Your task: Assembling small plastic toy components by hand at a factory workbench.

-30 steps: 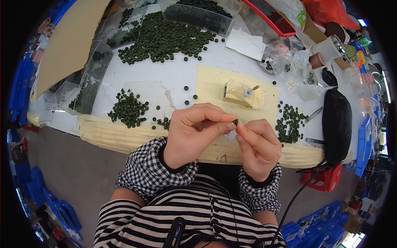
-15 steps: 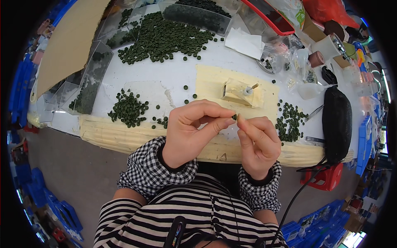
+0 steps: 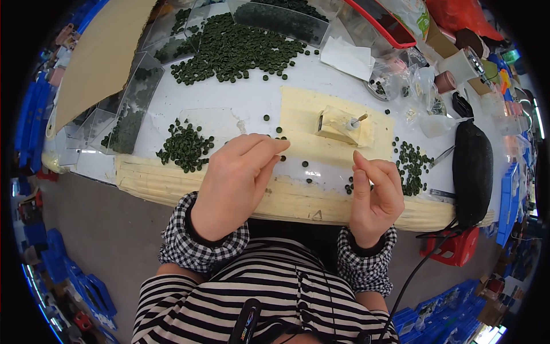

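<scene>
My left hand (image 3: pixel 232 186) is over the table's near edge, its index finger and thumb slightly apart at the tips. A small dark green round piece (image 3: pixel 283 158) shows right beside its thumb tip; whether they touch is unclear. My right hand (image 3: pixel 375 200) is raised with thumb and index finger pinched together; anything between them is too small to make out. Just beyond it stands a cream tape-wrapped block (image 3: pixel 338 127) with a short upright pin (image 3: pixel 358 121). Left of my left hand lies a pile of green pieces (image 3: pixel 184 147). A smaller group (image 3: pixel 412 166) sits right of my right hand.
A large heap of green pieces (image 3: pixel 229 49) spreads at the back, beside clear trays (image 3: pixel 137 109). Cardboard (image 3: pixel 97 63) leans at left. A folded white tissue (image 3: pixel 346 57), a red-edged case (image 3: pixel 395 34), tweezers (image 3: pixel 441 156) and a black pouch (image 3: pixel 472 166) lie toward the right.
My hands have parted from where their fingertips met around a small green piece. The left has moved left, the right moved right. The view has shifted slightly.
</scene>
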The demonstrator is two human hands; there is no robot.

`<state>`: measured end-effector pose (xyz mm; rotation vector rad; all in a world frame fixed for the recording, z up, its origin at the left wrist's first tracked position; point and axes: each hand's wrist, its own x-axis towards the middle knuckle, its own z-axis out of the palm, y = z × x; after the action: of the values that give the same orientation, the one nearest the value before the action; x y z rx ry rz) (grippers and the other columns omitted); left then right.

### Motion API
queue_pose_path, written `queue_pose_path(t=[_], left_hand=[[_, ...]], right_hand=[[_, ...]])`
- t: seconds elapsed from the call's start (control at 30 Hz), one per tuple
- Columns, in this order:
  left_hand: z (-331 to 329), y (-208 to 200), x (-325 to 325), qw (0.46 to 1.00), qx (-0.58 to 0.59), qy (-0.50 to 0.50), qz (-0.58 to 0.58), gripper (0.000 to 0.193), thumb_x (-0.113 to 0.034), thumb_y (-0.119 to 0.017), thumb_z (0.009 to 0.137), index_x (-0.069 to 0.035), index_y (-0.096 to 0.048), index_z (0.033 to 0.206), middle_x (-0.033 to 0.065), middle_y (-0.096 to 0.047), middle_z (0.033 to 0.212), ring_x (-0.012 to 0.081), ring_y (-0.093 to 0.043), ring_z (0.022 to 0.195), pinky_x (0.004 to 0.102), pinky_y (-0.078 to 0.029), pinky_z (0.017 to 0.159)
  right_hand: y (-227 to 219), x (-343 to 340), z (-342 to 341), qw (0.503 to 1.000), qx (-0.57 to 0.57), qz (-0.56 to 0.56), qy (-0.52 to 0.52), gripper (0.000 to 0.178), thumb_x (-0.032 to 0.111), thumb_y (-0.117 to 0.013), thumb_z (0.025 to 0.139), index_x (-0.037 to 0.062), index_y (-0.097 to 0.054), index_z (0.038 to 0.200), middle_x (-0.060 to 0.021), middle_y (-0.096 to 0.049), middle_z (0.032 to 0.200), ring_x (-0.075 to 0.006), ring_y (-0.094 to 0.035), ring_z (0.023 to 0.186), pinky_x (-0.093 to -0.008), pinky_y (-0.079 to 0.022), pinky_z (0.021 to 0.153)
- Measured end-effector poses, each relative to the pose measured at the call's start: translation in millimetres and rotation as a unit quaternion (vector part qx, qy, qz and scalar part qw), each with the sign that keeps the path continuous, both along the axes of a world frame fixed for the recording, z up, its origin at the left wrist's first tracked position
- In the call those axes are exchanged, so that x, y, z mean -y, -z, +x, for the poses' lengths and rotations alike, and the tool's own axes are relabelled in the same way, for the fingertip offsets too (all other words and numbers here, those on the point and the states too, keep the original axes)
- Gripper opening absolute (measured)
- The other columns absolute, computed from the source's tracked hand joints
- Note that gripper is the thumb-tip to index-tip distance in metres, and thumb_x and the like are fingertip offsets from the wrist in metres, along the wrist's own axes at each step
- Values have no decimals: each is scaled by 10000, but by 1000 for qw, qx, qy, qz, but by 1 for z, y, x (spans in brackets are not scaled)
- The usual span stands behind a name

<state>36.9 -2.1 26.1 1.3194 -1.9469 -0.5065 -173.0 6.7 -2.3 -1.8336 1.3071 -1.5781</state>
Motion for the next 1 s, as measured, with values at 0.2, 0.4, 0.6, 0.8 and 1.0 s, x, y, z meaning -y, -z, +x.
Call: queue_pose_path(t=[0.2, 0.4, 0.6, 0.8, 1.0], left_hand=[[36, -17, -12, 993, 115, -5, 15, 192, 19, -701, 748, -4, -672, 937, 105, -608, 839, 259, -581, 749, 325, -470, 665], [30, 0, -12, 992, 125, -24, -9, 208, 3, -701, 735, -6, -668, 940, 94, -607, 876, 270, -580, 777, 353, -478, 686], [23, 3, -15, 980, 196, -9, -41, 226, 22, -608, 680, 7, -645, 902, 81, -574, 846, 252, -578, 813, 330, -510, 691], [35, 5, -5, 989, 121, -14, -82, 166, 56, -638, 760, 16, -646, 921, 92, -611, 882, 237, -591, 794, 310, -495, 690], [39, 8, -5, 826, -540, -16, 163, 112, -28, -562, 926, 17, -628, 1004, 93, -608, 973, 168, -568, 858, 260, -485, 770]], right_hand=[[-2, -1, 1, 1000, -3, 5, 0, 269, -84, -670, 793, -3, -711, 1047, -76, -606, 815, -132, -558, 688, -222, -447, 609], [0, -1, 1, 1000, -10, 4, 2, 268, -81, -672, 794, -1, -711, 1046, -76, -607, 815, -131, -558, 684, -221, -446, 607], [-1, -1, 2, 1000, -5, 9, 1, 265, -81, -672, 794, 0, -712, 1043, -75, -608, 811, -130, -557, 681, -221, -445, 606], [-1, -1, 1, 1000, -11, 4, 2, 263, -81, -673, 793, 0, -713, 1040, -75, -606, 808, -128, -552, 678, -221, -443, 604], [-1, -2, 2, 1000, -10, 9, 2, 262, -81, -668, 797, 3, -714, 1041, -73, -602, 806, -131, -551, 684, -221, -441, 607]])
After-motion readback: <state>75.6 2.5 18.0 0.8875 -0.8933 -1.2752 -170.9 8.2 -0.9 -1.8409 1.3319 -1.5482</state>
